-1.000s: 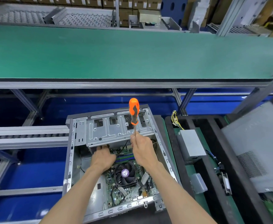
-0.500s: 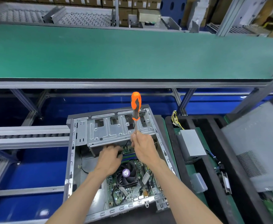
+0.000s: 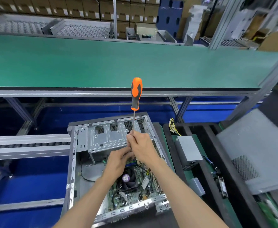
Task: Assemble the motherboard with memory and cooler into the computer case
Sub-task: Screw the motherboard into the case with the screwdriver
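The open grey metal computer case lies on its side, with the green motherboard and its black fan cooler already seated inside. The left hand, which a second ago rested deeper under the drive bay, has risen to meet the shaft, its fingers curled at the tip; whether it pinches a screw is hidden. The right hand grips the thin steel shaft of the orange-and-black-handled screwdriver, now lifted higher and upright. Probably a screw is being loaded for fastening the board. A grey power supply box sits in the black tray rightward.
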The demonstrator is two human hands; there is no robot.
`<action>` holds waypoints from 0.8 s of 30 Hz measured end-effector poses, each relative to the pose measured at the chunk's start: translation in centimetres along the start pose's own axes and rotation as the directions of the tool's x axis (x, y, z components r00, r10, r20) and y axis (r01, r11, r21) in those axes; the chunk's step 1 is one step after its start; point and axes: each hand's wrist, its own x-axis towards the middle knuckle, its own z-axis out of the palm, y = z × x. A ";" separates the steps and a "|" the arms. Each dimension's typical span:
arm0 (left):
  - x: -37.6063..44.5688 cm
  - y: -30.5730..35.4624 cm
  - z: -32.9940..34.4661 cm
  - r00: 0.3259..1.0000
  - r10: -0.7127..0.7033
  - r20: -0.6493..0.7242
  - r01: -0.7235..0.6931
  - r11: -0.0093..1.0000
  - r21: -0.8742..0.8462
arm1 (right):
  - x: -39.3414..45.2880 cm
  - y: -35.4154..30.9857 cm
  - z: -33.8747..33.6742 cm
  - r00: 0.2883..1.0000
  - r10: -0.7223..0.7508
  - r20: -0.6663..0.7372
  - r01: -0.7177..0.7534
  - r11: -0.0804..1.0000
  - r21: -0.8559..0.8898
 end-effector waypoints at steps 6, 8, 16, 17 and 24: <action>-0.3 3.1 -0.4 0.998 0.039 -0.039 -0.044 0.988 -0.145 | -0.7 -0.8 -1.2 0.998 0.048 -0.044 -0.051 0.997 -0.054; -0.2 3.8 -0.3 0.999 0.045 0.007 -0.044 0.987 -0.155 | -1.1 -1.2 -2.4 0.997 0.042 -0.068 -0.047 0.996 -0.081; 1.2 8.4 2.8 0.967 0.151 0.204 -0.153 0.988 -0.004 | -5.2 -0.1 -9.8 0.949 0.079 -0.305 -0.121 0.985 -0.122; 1.1 9.1 3.4 0.958 0.169 0.234 -0.179 0.984 0.020 | -6.0 0.4 -10.8 0.939 0.099 -0.330 -0.138 0.986 -0.098; 0.6 12.8 8.9 0.864 0.234 0.446 -0.367 0.898 0.241 | -11.4 4.0 -14.8 0.915 0.211 -0.344 -0.272 0.952 -0.140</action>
